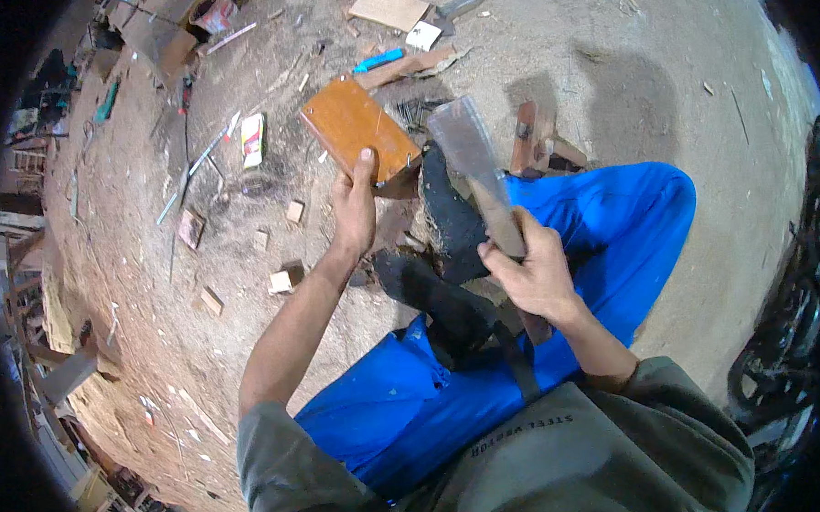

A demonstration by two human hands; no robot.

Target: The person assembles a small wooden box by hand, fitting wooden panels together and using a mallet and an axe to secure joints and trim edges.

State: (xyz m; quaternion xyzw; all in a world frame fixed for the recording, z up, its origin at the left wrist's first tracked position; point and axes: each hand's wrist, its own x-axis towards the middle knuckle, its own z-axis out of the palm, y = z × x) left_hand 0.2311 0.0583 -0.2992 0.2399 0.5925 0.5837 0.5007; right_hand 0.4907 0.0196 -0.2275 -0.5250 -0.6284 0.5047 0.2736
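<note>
My left hand (355,206) grips the near corner of a glossy orange-brown wooden box or block (354,123), thumb on top and the other fingers hidden beneath. Small metal bits show near its corners. In my right hand (536,267) is a broad-bladed hand tool (463,144) with a flat grey blade and a long handle, my fingers wrapped round the handle. The blade is slightly blurred and points away from me, to the right of the box and apart from it. My dark-shod feet (449,218) lie just below both things.
Small wood blocks (281,282) lie scattered at the left. Several nails (415,116) are heaped beyond the box, near a blue marker-like object (379,61) and a flat board (388,8). Reddish wood pieces (540,139) stand past my right knee. A small coloured packet (253,140) lies left of the box.
</note>
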